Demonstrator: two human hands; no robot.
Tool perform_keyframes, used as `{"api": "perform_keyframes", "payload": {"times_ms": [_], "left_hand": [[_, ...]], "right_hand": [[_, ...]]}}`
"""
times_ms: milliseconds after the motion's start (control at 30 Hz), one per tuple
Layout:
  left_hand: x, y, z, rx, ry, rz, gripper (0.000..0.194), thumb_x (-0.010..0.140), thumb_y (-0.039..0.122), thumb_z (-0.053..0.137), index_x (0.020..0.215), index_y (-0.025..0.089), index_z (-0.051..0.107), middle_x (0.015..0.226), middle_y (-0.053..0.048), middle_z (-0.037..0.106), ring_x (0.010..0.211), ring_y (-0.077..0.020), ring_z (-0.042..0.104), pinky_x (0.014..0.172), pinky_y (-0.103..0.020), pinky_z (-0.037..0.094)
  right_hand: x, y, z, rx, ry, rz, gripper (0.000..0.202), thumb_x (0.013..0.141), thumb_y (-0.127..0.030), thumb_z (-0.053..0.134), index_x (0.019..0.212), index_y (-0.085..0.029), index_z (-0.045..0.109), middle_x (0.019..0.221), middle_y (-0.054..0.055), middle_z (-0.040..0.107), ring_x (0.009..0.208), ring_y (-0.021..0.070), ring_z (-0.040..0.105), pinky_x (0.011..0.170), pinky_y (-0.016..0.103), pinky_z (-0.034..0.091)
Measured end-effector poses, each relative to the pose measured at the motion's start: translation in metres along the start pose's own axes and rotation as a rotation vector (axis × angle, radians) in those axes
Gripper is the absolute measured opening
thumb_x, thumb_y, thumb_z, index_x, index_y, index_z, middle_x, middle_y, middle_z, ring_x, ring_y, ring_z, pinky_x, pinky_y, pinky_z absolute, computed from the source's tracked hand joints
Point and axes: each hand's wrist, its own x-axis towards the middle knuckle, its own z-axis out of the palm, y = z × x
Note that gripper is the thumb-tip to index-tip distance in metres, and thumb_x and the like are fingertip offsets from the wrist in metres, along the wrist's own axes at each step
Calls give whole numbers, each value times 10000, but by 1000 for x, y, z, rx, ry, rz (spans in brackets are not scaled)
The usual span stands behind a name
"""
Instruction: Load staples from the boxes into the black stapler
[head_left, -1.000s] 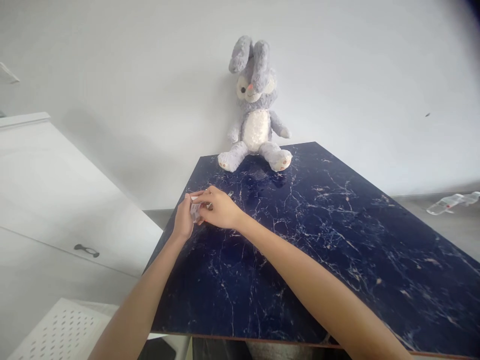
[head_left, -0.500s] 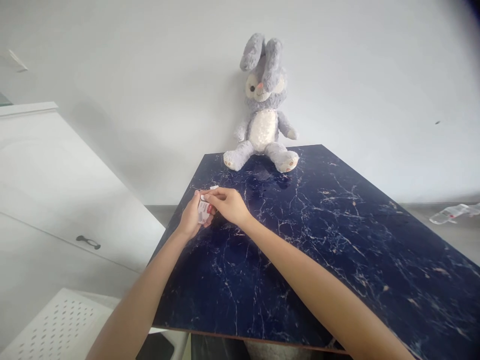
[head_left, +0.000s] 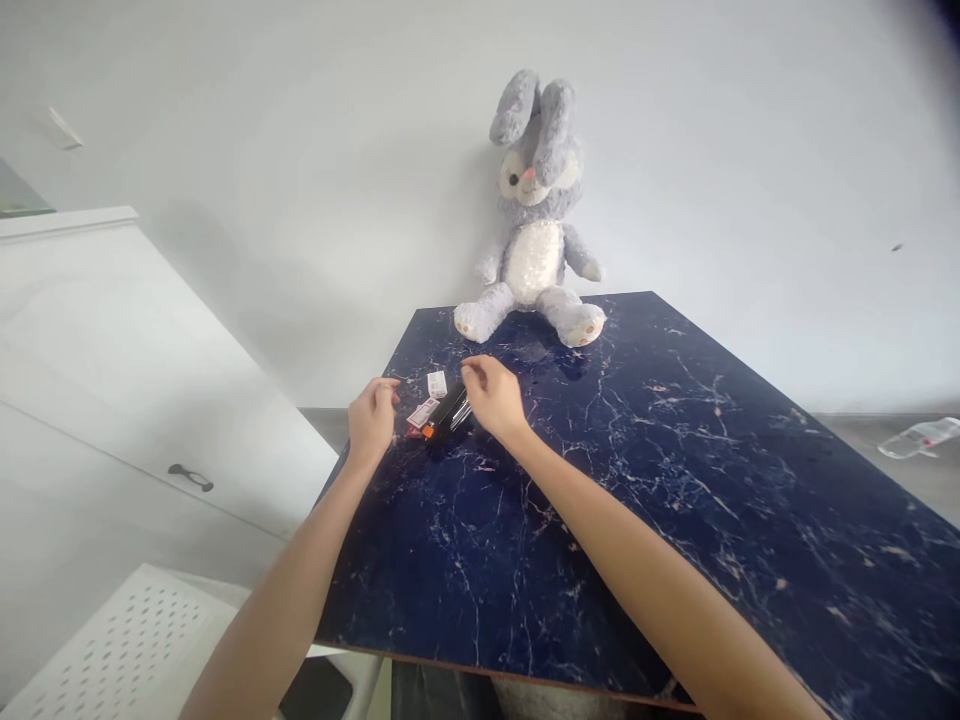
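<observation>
On the dark blue marbled table (head_left: 600, 520) lie a small white box (head_left: 436, 384), a red and white packet (head_left: 422, 413) and a black object (head_left: 450, 412) with an orange end, close together. Left of them is my left hand (head_left: 372, 418), its fingers curled and pinched; what they hold, if anything, is too small to name. My right hand (head_left: 491, 395) is at the upper right end of the black object, fingers closed. Whether it grips that object is hidden.
A grey plush rabbit (head_left: 536, 230) sits at the table's back edge against the wall. White cabinet (head_left: 187, 400) and a perforated white chair (head_left: 127, 640) stand at the left. A clear plastic item (head_left: 915, 438) lies beyond the table's right edge.
My hands have moved apart. The red and white packet that was between them now lies on the table, and the black object has come into view. The camera view has shifted slightly.
</observation>
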Motion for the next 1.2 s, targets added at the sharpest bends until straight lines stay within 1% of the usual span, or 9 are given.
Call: {"api": "perform_keyframes", "payload": {"times_ms": [100, 167, 267, 400, 600, 700, 867, 1033, 1200], "left_hand": [[7, -15, -2, 162, -52, 40, 287, 905, 399, 503, 965, 206, 706, 949, -91, 732, 915, -263, 651, 759, -322, 479], [9, -21, 0, 247, -108, 57, 335, 933, 412, 471, 1008, 197, 716, 1033, -115, 740, 1047, -293, 634, 878, -368, 465], [7, -25, 3, 348, -184, 82, 424, 982, 440, 387, 1183, 207, 680, 1217, -122, 700, 1196, -300, 584, 1015, -419, 405], [1, -26, 8, 445, -294, 121, 436, 966, 485, 440, 1274, 259, 650, 1402, -95, 598, 1332, -332, 479, 1116, -496, 301], [-9, -24, 25, 534, -345, 193, 451, 1020, 381, 305, 1404, 316, 532, 1467, -48, 541, 1362, -310, 446, 1115, -522, 306], [-12, -21, 32, 577, -341, 235, 445, 1025, 356, 292, 1388, 307, 546, 1436, -40, 568, 1333, -291, 470, 1111, -488, 333], [-15, -17, 34, 671, -329, 283, 431, 1036, 376, 296, 1355, 286, 571, 1424, -54, 570, 1293, -285, 487, 1083, -466, 370], [-9, -20, 35, 730, -355, 291, 437, 1036, 443, 309, 1331, 274, 584, 1364, -68, 604, 1216, -288, 522, 1037, -457, 402], [-3, -25, 34, 719, -391, 282, 450, 1035, 464, 298, 1317, 269, 590, 1389, -66, 582, 1245, -286, 501, 1067, -452, 368]], "right_hand": [[0, 35, -5, -66, -50, 25, 394, 934, -232, 465, 1301, -137, 575, 1295, 153, 624, 1226, 265, 554, 1104, 476, 369], [-1, 51, -5, -88, -131, 29, 468, 890, -175, 483, 1353, -152, 543, 1312, 137, 627, 1215, 252, 572, 1096, 458, 392], [-1, 61, 0, -112, -218, 12, 591, 809, -133, 542, 1399, -167, 512, 1383, 121, 589, 1258, 248, 550, 1112, 428, 391], [0, 60, 2, -128, -243, 19, 671, 751, -144, 609, 1412, -145, 493, 1441, 148, 535, 1338, 279, 485, 1153, 448, 342], [-7, 51, 1, -90, -225, 101, 674, 801, -161, 564, 1452, -155, 387, 1256, 131, 673, 1130, 221, 653, 1011, 370, 490], [-17, 41, 8, -75, -238, 86, 674, 750, -192, 645, 1396, -198, 452, 1184, 83, 698, 1115, 224, 646, 993, 352, 495], [-27, 30, 13, -79, -251, 65, 713, 714, -203, 666, 1394, -156, 456, 1062, 101, 705, 1056, 259, 629, 949, 396, 506], [-26, 24, 7, -56, -344, -58, 502, 678, -166, 671, 1176, -207, 621, 1066, 56, 691, 1021, 237, 615, 977, 372, 469], [-22, 27, 0, -39, -448, -63, 333, 678, -222, 706, 1002, -207, 629, 983, 18, 666, 869, 186, 614, 810, 300, 492]]}}
